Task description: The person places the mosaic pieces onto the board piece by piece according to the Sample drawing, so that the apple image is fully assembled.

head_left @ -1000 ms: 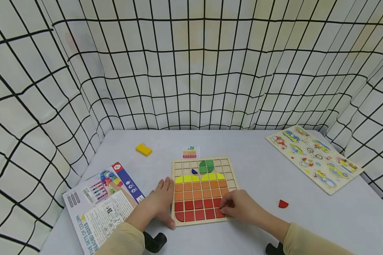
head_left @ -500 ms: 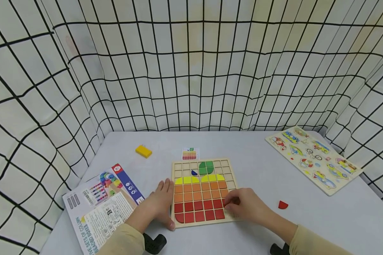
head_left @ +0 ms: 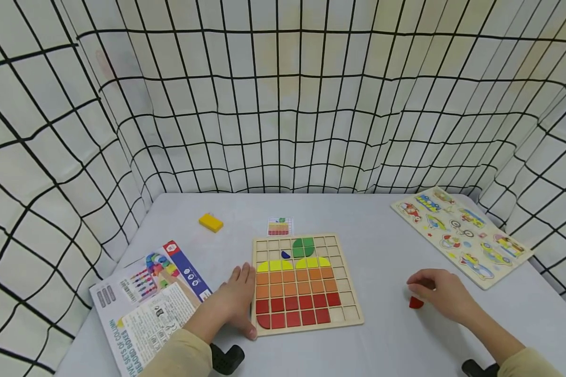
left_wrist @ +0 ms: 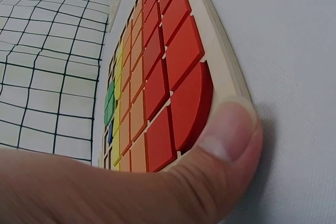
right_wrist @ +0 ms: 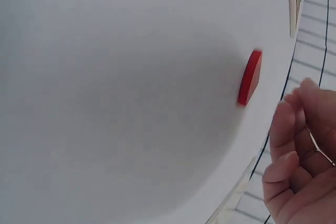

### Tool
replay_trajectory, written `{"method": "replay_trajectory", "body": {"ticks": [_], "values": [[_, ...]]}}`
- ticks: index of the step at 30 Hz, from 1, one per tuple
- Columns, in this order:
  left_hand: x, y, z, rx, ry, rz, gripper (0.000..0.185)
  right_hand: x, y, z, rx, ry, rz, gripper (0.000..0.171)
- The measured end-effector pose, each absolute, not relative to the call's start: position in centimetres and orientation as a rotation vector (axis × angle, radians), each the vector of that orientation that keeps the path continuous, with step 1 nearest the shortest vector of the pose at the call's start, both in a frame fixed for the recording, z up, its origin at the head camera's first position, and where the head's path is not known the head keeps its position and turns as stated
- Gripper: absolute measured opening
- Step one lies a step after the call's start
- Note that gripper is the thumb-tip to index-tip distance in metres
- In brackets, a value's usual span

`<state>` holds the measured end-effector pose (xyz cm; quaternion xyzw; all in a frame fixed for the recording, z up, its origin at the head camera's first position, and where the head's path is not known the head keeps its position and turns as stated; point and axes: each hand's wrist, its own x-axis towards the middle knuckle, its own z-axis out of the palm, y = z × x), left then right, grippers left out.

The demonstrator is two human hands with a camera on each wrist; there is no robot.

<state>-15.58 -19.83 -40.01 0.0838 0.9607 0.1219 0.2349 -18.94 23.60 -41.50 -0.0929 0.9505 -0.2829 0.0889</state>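
A wooden grid board (head_left: 354, 298) lies mid-table, filled with green, blue, yellow, orange and red tiles. My left hand (head_left: 238, 296) rests along its left side, fingers straight. In the left wrist view the thumb (left_wrist: 231, 129) presses the board's corner beside a rounded red tile (left_wrist: 194, 108). To the right, a loose red quarter-round tile (head_left: 416, 302) lies on the white table. Above it my right hand (head_left: 441, 293) hovers with fingers loosely bent. The right wrist view shows those fingers (right_wrist: 283, 124) apart from the red tile (right_wrist: 251, 77), nothing between them.
A small pattern card (head_left: 280, 226) lies behind the board, and a yellow block (head_left: 210, 222) sits back left. A bead box (head_left: 151, 309) lies at the left. At the right is a wooden picture puzzle (head_left: 462, 235). Black netting (head_left: 283, 110) surrounds the table.
My right hand has left the board and moved right, over the loose red tile. A red square now shows at the right end of the upper red row. The left hand has stayed put.
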Motion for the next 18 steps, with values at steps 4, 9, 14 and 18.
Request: {"method": "replay_trajectory", "body": {"ticks": [4, 9, 14, 18], "values": [[-15.6, -19.8, -40.0, 0.224, 2.632, 0.343, 0.128, -18.8, 25.4, -42.1, -0.279, 2.792, -0.792, 0.020], [-15.6, -19.8, -40.0, 0.223, 2.634, 0.350, 0.128, -18.5, 25.5, -43.0, -0.364, 2.772, -0.750, 0.028], [-15.6, -19.8, -40.1, 0.219, 2.631, 0.352, 0.127, -18.4, 24.7, -43.1, -0.362, 2.801, -0.718, 0.027], [-15.6, -19.8, -40.1, 0.226, 2.637, 0.349, 0.128, -18.4, 24.2, -43.0, -0.302, 2.794, -0.704, 0.027]]}}
